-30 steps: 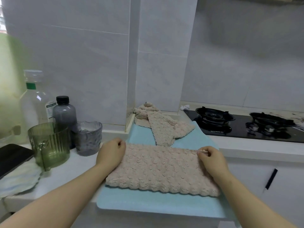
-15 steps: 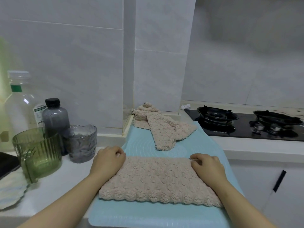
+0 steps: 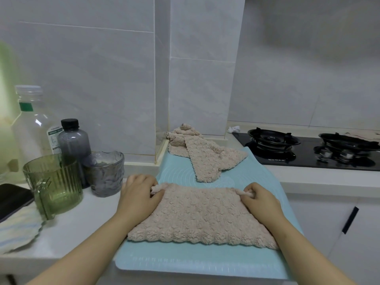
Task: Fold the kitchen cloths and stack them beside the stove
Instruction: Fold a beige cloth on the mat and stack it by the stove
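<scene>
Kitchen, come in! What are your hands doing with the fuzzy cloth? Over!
Left hand pinches far left corner of fuzzy cloth, right hand the far right corner. Cloth lies on blue mat. Loose cloth pile behind, not touching.

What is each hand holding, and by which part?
Both hold the near cloth: the left hand pinches its far left corner, the right hand its far right corner.

A home kitchen: a gas stove (image 3: 308,149) set into the white counter (image 3: 78,227) (tiled wall (image 3: 92,79) behind), cupboard doors (image 3: 339,233) below.
</scene>
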`<state>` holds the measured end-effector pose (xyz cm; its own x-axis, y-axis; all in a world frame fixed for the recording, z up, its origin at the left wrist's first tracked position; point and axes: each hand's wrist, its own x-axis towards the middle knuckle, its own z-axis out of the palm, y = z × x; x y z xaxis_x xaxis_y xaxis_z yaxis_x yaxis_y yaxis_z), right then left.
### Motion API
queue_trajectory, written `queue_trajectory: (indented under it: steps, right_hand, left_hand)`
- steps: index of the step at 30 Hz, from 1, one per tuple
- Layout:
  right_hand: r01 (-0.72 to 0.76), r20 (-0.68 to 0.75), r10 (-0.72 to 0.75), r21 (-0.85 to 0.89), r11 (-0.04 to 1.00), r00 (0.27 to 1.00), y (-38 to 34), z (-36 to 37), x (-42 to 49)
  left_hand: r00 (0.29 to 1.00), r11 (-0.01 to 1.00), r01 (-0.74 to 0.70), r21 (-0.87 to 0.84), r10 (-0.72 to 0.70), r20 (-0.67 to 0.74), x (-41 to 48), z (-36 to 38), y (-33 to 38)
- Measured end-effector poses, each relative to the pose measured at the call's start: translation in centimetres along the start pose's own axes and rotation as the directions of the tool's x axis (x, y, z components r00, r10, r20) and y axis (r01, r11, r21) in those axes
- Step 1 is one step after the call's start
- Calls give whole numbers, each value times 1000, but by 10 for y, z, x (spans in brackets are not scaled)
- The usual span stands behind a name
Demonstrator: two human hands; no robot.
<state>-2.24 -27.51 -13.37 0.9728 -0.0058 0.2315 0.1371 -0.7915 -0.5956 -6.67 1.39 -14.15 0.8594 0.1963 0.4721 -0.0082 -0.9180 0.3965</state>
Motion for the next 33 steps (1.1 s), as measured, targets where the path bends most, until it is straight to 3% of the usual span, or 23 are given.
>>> queue_trajectory:
  steps: [5,9,11,14,16,20,24,29,33]
  right_hand:
    - [21,-35,-14,211,977,999,1,-15,2]
    - [15,-166,63,431,902,984,-6,-33,18]
    - [-17,-168,100,439,899,981,-11,-39,29]
    - [-188,56,180,338,922,982,-7,-37,36]
    - [-267,124,242,259,928,962,1,-29,28]
    - [-303,-20,305,57,951,952,17,-16,-2]
    - [-318,-55,326,121,940,944,10,-14,-30]
    - [-249,-217,252,44,968,943,-1,-14,-55]
    - [-274,-236,263,-13,962,935,-5,-13,-60]
  left_hand:
    - [988,953,-65,-297,103,115,3,-15,16]
    - [994,828,77,-555,-21,106,34,-21,34]
    - [987,861,132,-491,-68,147,50,-13,36]
    - [939,945,214,-248,-129,317,54,-2,34]
    - [932,963,215,-161,-153,328,46,3,32]
    - [958,964,225,-144,-192,213,14,1,23]
    - [955,908,282,-311,-234,181,-19,-4,15]
    - [963,918,268,-292,-248,102,-33,-7,14]
    - [967,953,251,-169,-241,80,-37,-11,15]
